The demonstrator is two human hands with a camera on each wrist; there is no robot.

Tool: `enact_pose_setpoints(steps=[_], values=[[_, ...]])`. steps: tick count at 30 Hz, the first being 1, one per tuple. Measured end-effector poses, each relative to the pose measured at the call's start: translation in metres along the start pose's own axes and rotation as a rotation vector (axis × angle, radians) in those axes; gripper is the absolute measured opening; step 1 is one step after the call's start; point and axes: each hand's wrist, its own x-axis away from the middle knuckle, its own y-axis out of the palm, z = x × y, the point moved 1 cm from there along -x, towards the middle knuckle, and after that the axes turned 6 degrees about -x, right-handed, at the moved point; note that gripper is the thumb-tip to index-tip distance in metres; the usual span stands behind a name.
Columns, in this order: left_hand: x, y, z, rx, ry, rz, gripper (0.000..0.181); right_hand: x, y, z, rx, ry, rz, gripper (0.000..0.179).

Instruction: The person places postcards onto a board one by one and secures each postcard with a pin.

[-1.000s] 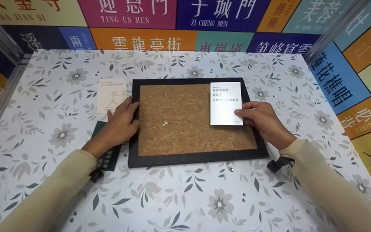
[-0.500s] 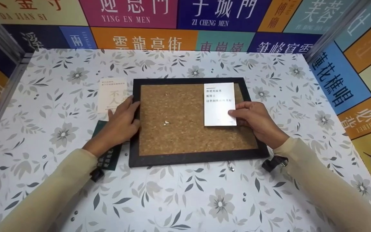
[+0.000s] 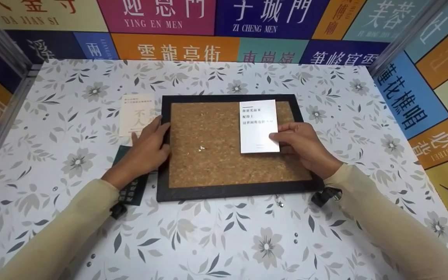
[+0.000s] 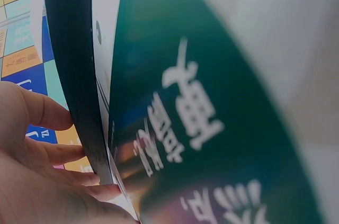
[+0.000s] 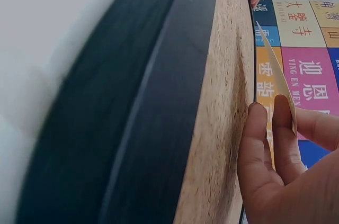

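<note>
A cork board (image 3: 208, 163) with a black frame (image 3: 239, 190) lies on the table. My right hand (image 3: 301, 144) pinches a white printed card (image 3: 257, 136) by its right edge, thumb on top and fingers behind. In the right wrist view this card (image 5: 280, 70) is tilted and its lower part sits between my fingers, apart from the cork. My left hand (image 3: 146, 147) rests against the frame's left edge, and in the left wrist view its fingers (image 4: 58, 152) touch the black side. A small shiny cluster (image 3: 202, 148), perhaps pins, sits on the cork.
Left of the board lie a cream card (image 3: 132, 111) and a dark green card (image 3: 136, 192), both partly under my left hand and arm. A small shiny item (image 3: 280, 203) lies below the frame. Colourful lettered panels (image 3: 181, 48) stand behind the floral table (image 3: 208, 233).
My right hand has carried the white card leftwards over the cork, away from the frame's right side. My left hand stays at the frame's left edge.
</note>
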Motion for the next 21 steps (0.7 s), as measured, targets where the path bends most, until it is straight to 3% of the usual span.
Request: enact_pose_setpoints(steps=[21], values=[[0.0,0.0,-0.001,0.01,-0.01,-0.02,0.068,-0.01,0.027,0.003,-0.022,0.0,-0.016,0.019]])
